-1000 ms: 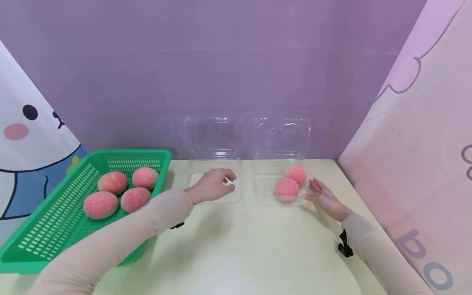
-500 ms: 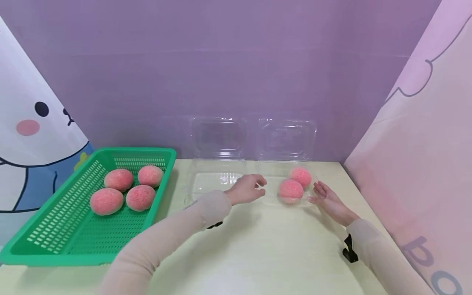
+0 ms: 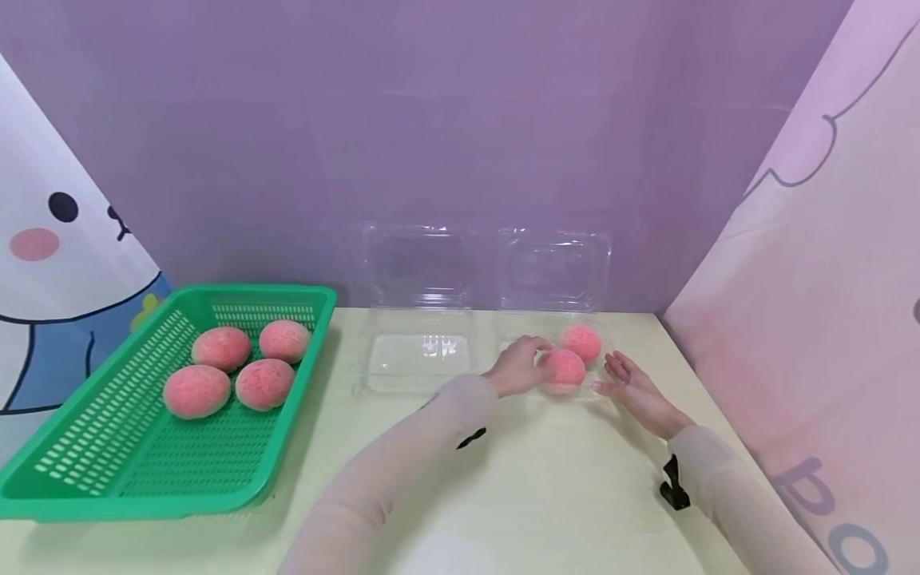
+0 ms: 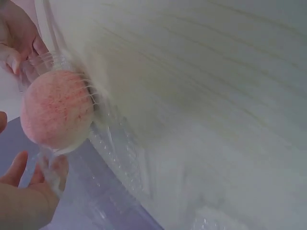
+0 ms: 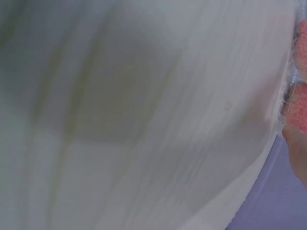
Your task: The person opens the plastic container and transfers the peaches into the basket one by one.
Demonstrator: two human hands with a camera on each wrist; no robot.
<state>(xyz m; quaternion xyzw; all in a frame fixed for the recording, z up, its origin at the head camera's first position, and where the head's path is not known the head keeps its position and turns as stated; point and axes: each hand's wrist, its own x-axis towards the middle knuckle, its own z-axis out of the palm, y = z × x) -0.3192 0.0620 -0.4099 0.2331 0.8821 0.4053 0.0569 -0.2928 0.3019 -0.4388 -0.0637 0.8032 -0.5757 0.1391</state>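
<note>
Two pink balls, the near ball [image 3: 565, 371] and the far ball [image 3: 580, 343], sit in the right box [image 3: 553, 275], lid raised. Left hand [image 3: 513, 369]: fingers parted, loosely curved beside the near ball, gripping nothing; contact unclear. Right hand [image 3: 640, 399]: fingers extended, unclosed, thumb at the box's edge. Right wall [image 3: 855, 335]: letter "o" [image 3: 839, 549]; the adjoining letter is uncertain.

On the tabletop [image 3: 546, 495], a basket [image 3: 129, 506] sits at 9 o'clock, 4 balls [image 3: 221, 349] clustered toward its 1 o'clock corner. A left container [image 3: 418, 359] lies at 12 o'clock and a right container [image 3: 519, 326] just beside it at 1 o'clock, each lid [image 3: 420, 265] raised behind. In the right container, 2 balls [image 3: 566, 367] sit toward 3 o'clock, 1 behind the other.
</note>
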